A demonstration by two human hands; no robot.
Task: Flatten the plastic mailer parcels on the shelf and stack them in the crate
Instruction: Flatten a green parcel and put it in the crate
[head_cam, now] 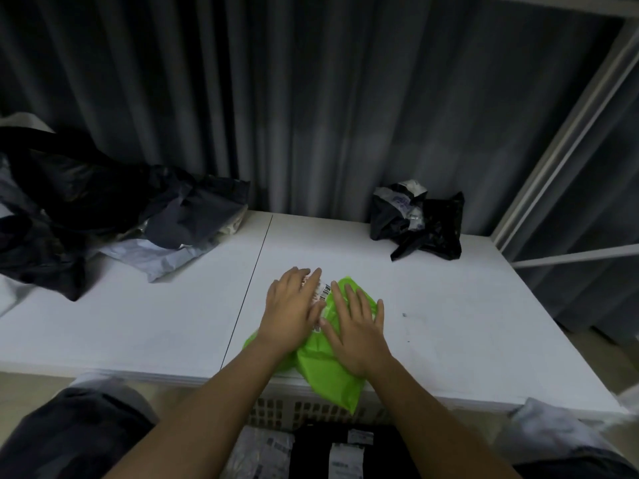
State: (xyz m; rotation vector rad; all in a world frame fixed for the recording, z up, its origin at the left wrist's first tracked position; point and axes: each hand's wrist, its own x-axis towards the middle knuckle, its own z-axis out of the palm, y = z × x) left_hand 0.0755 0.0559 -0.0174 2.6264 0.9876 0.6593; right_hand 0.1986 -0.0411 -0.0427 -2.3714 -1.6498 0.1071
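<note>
Head view. A green mailer was seen lying on the white shelf, its near corner overhanging the front edge above the perforated crate below. The left hand was laid flat with fingers straight and close together over the mailer's far left part, where a printed barcode label showed between the hands; the right hand was spread flat on the green film just beside it, nothing being pinched by either. The flattening step was judged to be in hand, with this parcel not yet smoothed out fully, since creases were visible near the overhanging corner. Inside the crate, flat parcels in black and pale grey were already seen. Further parcels remained on the shelf: a crumpled black mailer at the far right and a loose heap of dark and pale mailers at the far left, both well apart from the hands. The next move was judged to call for air being pressed outward toward the edges, then the flattened mailer being lifted and lowered level onto the stack.
</note>
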